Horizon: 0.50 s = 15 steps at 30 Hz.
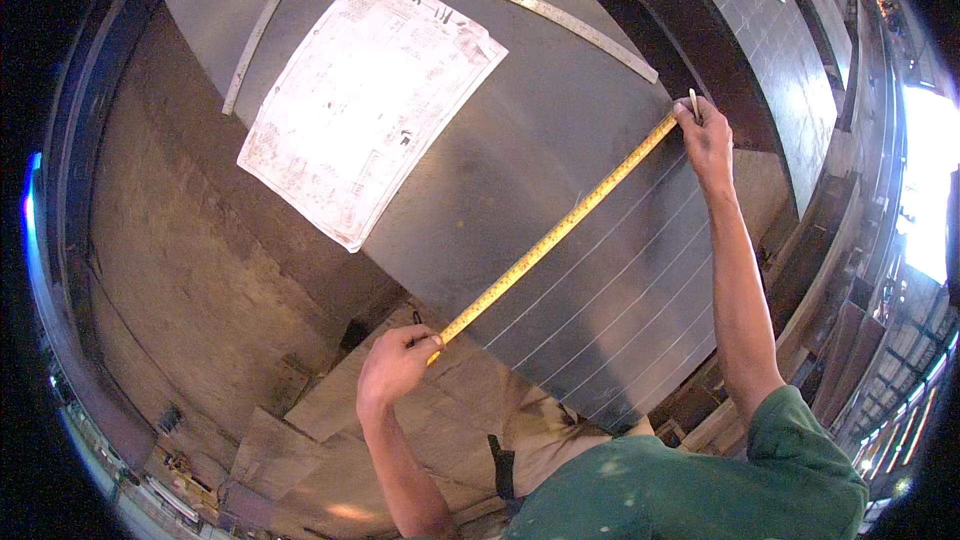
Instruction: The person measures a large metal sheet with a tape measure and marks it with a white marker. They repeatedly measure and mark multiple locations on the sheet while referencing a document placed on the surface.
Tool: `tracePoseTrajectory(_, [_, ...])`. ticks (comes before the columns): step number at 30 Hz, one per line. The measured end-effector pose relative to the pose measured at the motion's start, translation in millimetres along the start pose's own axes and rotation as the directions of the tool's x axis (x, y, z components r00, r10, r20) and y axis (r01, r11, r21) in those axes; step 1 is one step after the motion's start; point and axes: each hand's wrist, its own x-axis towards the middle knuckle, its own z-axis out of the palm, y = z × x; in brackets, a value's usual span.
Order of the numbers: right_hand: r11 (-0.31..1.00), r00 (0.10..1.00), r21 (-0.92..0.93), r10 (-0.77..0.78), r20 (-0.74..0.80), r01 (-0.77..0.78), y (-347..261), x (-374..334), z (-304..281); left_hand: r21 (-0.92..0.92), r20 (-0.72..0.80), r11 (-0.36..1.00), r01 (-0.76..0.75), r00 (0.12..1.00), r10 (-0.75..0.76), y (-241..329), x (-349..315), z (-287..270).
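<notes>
Spanning the grey sheet (480,170), the yellow tape (555,236) looks light and springy (slick, I'd say); the left hand (398,364) and right hand (708,145) have it pinched in their grip near its visible ends, the best holds.

Paper sheet (365,105) — print illegible; yellow tape measure (556,232) — markings too small.
</notes>
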Motion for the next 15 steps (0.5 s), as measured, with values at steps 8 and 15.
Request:
tracePoseTrajectory(8, [0.997,0.997,-0.004,-0.079,-0.014,0.079,3,-1,3,0.050,-0.055,0.971,-0.232,0.971,0.235,-7,2,6])
tracePoseTrajectory(15, [0.998,1.000,-0.059,0.023,0.000,-0.023,-2,2,4,0.056,-0.083,0.980,-0.189,0.978,0.193,6,-1,5])
